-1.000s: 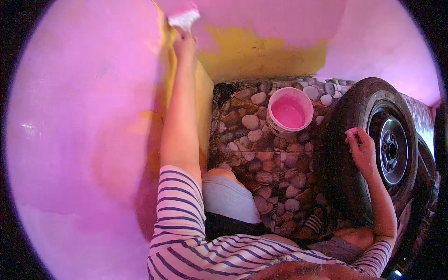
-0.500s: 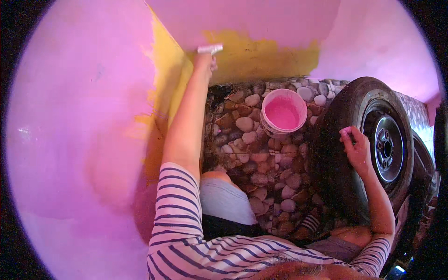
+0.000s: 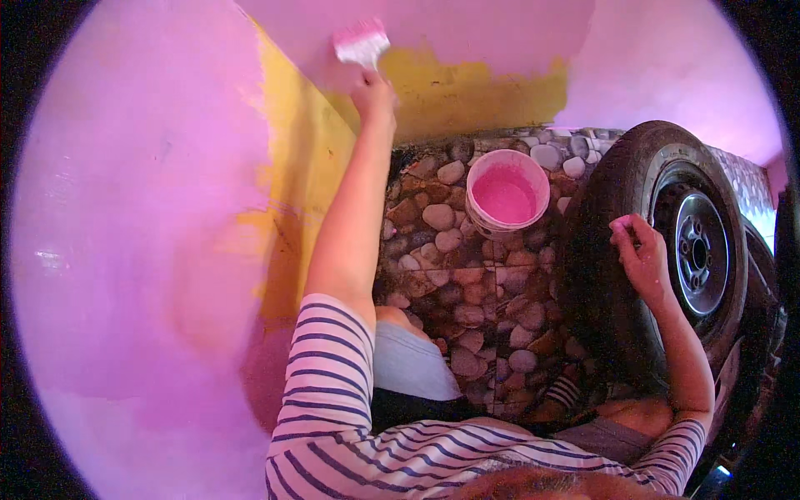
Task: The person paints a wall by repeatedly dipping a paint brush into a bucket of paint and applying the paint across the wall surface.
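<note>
My left hand [image 3: 373, 93] is closed around the handle of a wide flat paintbrush [image 3: 362, 42]. Pink paint coats its bristles, which point up and lie against the pink back wall near the corner, just above a yellow patch [image 3: 467, 92]. A white bucket [image 3: 474, 208] of pink paint stands on the floor to the right of that arm. My right hand [image 3: 644, 257] is beside the tread of a car tyre [image 3: 593, 275]. Its fingers are loosely curled and slightly apart, with a pinkish fingertip and nothing visible in them.
The left wall [image 3: 133, 250] is mostly pink, with a yellow strip [image 3: 287, 117] along the corner. Pebble-patterned tiles [image 3: 467, 292] cover the floor. The tyre stands upright around a dark steel wheel [image 3: 698, 254], with more dark objects [image 3: 754, 333] behind it at right.
My left hand has raised the brush up the back wall; its pink bristles now show where only a pale edge was visible. My right hand has stayed by the tyre. The view has shifted slightly.
</note>
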Action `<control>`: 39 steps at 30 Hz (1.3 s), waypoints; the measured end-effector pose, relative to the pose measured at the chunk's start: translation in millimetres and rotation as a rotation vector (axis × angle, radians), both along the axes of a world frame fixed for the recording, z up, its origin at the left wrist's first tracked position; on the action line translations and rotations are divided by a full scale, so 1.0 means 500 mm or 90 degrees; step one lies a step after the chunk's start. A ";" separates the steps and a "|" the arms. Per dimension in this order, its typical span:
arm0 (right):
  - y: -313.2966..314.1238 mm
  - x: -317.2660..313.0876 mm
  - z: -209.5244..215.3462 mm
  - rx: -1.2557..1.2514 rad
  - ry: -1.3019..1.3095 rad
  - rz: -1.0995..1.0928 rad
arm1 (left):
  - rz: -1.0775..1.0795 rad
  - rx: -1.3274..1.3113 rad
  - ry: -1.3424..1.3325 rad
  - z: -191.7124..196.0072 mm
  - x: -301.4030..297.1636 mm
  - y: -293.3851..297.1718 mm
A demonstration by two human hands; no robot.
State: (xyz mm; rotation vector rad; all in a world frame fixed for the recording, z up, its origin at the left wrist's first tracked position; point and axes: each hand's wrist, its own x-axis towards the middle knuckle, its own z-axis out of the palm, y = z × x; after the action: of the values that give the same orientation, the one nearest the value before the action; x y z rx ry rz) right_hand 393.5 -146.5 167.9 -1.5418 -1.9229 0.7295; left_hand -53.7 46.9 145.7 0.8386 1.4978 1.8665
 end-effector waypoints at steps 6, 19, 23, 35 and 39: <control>0.005 0.019 -0.002 -0.025 0.028 -0.019 | -0.062 -0.229 -0.223 -0.213 0.015 0.002; 0.000 0.016 -0.004 -0.041 0.025 -0.027 | -0.076 0.064 0.040 0.142 0.027 -0.019; 0.003 0.021 -0.010 -0.019 0.025 -0.018 | -0.058 0.190 0.056 0.135 0.056 -0.029; 0.003 0.006 0.004 -0.048 0.020 -0.032 | -0.129 -0.220 -0.199 -0.253 -0.012 0.028; 0.009 0.030 -0.017 0.001 0.012 -0.014 | -0.166 -0.255 -0.192 -0.153 0.028 0.046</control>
State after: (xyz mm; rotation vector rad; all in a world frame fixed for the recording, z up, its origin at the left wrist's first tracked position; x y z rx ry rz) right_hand 408.5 -142.1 159.6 -1.5478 -1.8888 0.7305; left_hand -39.5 69.8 69.1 0.5078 1.4243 1.3694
